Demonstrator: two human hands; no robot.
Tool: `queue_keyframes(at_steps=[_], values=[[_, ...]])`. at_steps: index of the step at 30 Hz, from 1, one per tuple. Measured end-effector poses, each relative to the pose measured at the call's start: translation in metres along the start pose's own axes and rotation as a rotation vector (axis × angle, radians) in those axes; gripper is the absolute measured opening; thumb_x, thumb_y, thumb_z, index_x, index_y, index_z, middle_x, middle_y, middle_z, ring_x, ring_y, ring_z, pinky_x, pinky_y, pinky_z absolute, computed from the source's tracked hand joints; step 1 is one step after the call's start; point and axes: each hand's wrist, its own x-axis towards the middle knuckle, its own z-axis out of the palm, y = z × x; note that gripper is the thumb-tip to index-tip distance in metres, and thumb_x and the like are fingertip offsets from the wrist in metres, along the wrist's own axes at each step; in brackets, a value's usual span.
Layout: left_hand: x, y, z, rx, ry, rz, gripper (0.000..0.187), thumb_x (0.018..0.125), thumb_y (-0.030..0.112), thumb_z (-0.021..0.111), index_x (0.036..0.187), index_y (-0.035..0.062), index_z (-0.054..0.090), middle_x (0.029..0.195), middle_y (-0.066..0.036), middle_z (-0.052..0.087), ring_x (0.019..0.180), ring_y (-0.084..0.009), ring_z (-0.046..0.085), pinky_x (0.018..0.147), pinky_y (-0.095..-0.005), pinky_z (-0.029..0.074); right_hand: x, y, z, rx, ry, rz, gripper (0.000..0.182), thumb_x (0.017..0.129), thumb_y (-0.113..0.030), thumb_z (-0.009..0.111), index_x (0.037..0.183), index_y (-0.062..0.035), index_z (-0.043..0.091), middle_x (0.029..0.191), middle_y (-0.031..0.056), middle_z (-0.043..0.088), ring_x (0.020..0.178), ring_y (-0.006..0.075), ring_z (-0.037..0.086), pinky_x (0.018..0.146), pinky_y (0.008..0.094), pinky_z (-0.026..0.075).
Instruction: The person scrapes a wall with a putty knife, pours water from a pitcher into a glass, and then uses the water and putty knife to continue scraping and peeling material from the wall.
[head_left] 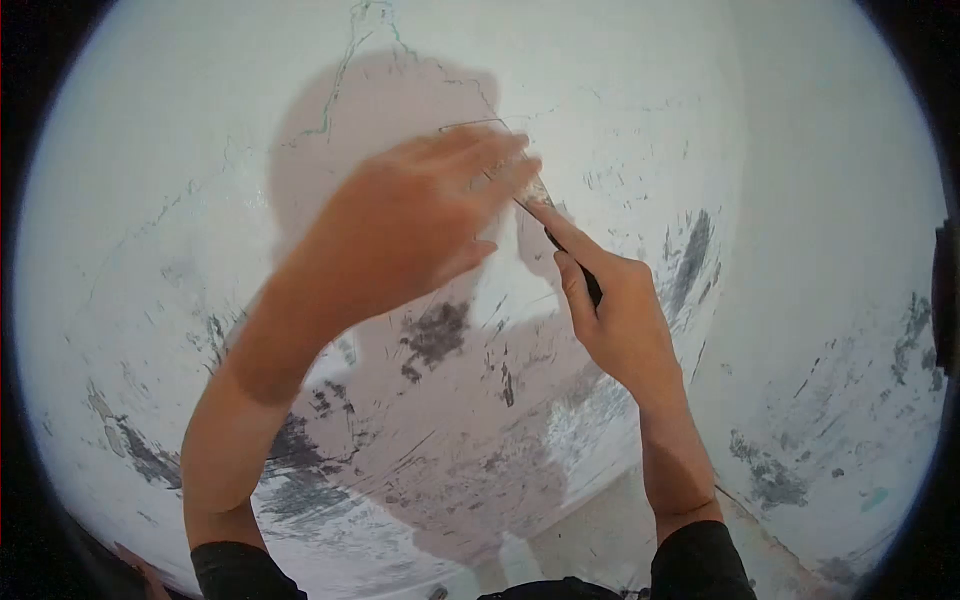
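Note:
My right hand (622, 305) is closed round the dark handle of a putty knife (537, 190), its index finger stretched along the metal toward the blade. The blade points up and to the left, close over the white wall (610, 70). In front of that blade is my left hand (415, 210), slightly blurred, with its fingers stretched out across it and its thumb apart below them. Much of the blade is hidden behind these fingers. Thin greenish crack lines run over the wall above both hands.
Dark grey scuffed patches (435, 335) mark the lower wall. A second wall surface (830, 200) meets it along a corner on the right. Floor (600, 535) shows at the bottom. My shadow falls across the wall. A dark object (944, 300) stands at the far right edge.

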Motion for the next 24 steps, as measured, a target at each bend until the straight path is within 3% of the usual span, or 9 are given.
queue_keyframes(at_steps=[4,6,9,17,19,23,24], values=[[0.014,0.007,0.043,0.246,0.010,-0.028,0.052,0.078,0.013,0.075,0.127,0.0035,0.062,0.130,-0.012,0.064,0.123,-0.0276,0.061,0.101,-0.0360,0.054,-0.002,0.008,0.004,-0.030,0.016,-0.064,0.055,0.096,-0.001,0.056,0.148,-0.0185,0.051,0.073,0.0172,0.066,0.061,0.0291,0.063,0.059,0.0426,0.049],[0.022,0.006,0.046,0.352,0.002,-0.107,0.042,0.078,0.008,0.072,0.118,0.0009,0.066,0.119,-0.010,0.069,0.114,-0.0232,0.066,0.089,-0.0305,0.059,0.003,0.009,0.003,-0.010,0.041,-0.079,0.055,0.095,-0.002,0.056,0.147,-0.0186,0.051,0.072,0.0171,0.065,0.060,0.0302,0.063,0.059,0.0435,0.049],[0.035,0.005,0.054,0.538,0.016,-0.072,0.036,0.077,0.007,0.071,0.112,-0.0002,0.069,0.111,-0.009,0.071,0.108,-0.0206,0.069,0.081,-0.0287,0.061,0.009,0.007,-0.009,0.010,0.015,-0.055,0.054,0.095,-0.003,0.058,0.147,-0.0190,0.052,0.070,0.0164,0.063,0.059,0.0315,0.062,0.058,0.0448,0.049],[0.032,0.013,0.060,0.437,0.073,-0.080,0.036,0.077,0.006,0.070,0.113,-0.0006,0.069,0.113,-0.011,0.072,0.110,-0.0212,0.069,0.087,-0.0299,0.060,0.000,0.022,-0.002,0.054,0.055,-0.085,0.055,0.096,-0.005,0.060,0.148,-0.0189,0.051,0.066,0.0147,0.059,0.056,0.0290,0.059,0.056,0.0432,0.048],[0.035,0.007,0.058,0.439,0.066,-0.089,0.036,0.078,0.006,0.070,0.113,-0.0005,0.070,0.113,-0.011,0.072,0.110,-0.0215,0.069,0.088,-0.0302,0.060,0.003,0.021,-0.004,0.032,0.044,-0.082,0.051,0.097,0.002,0.056,0.145,-0.0180,0.056,0.065,0.0157,0.054,0.053,0.0198,0.047,0.056,0.0336,0.044],[0.025,0.014,0.062,0.391,0.108,-0.087,0.033,0.080,0.006,0.068,0.113,0.0011,0.070,0.114,-0.009,0.072,0.111,-0.0211,0.068,0.088,-0.0307,0.060,0.000,0.023,0.001,0.113,0.074,-0.084,0.051,0.097,0.001,0.057,0.144,-0.0192,0.057,0.064,0.0147,0.055,0.052,0.0214,0.047,0.056,0.0353,0.044],[0.027,0.014,0.062,0.363,0.122,-0.097,0.033,0.080,0.007,0.068,0.113,0.0015,0.070,0.114,-0.008,0.072,0.111,-0.0209,0.068,0.088,-0.0307,0.060,0.002,0.025,-0.002,0.046,0.058,-0.108,0.053,0.096,-0.002,0.058,0.146,-0.0214,0.054,0.065,0.0148,0.057,0.054,0.0249,0.054,0.055,0.0389,0.046]])
